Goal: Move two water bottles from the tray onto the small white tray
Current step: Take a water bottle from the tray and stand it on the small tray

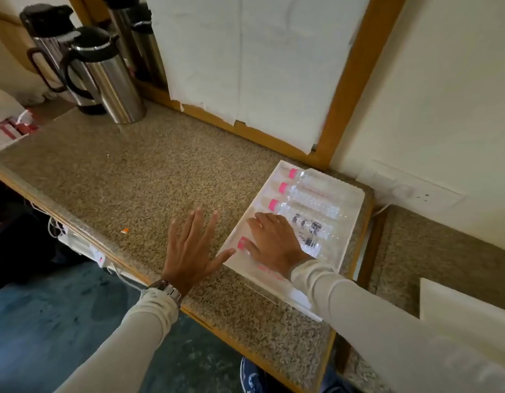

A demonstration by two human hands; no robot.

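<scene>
A white tray [354, 219] sits at the right end of the stone counter, with several clear water bottles lying in a row, pink caps to the left. The three far bottles [316, 194] lie untouched. My right hand [274, 239] rests on the two nearer ones. Its fingers curl over a labelled bottle [312, 226], and its thumb lies beside the pink cap [241, 243] of the nearest bottle. My left hand [193, 245] hovers flat and spread over the counter, thumb close to the tray's left rim. A flat white tray [458, 304] shows at the lower right.
Two steel thermos jugs [103, 72] stand at the counter's far left, near a red and white box [13, 126]. A wood-framed board covered in white paper [251, 61] leans at the back. The counter's front edge [109, 256] drops to the floor.
</scene>
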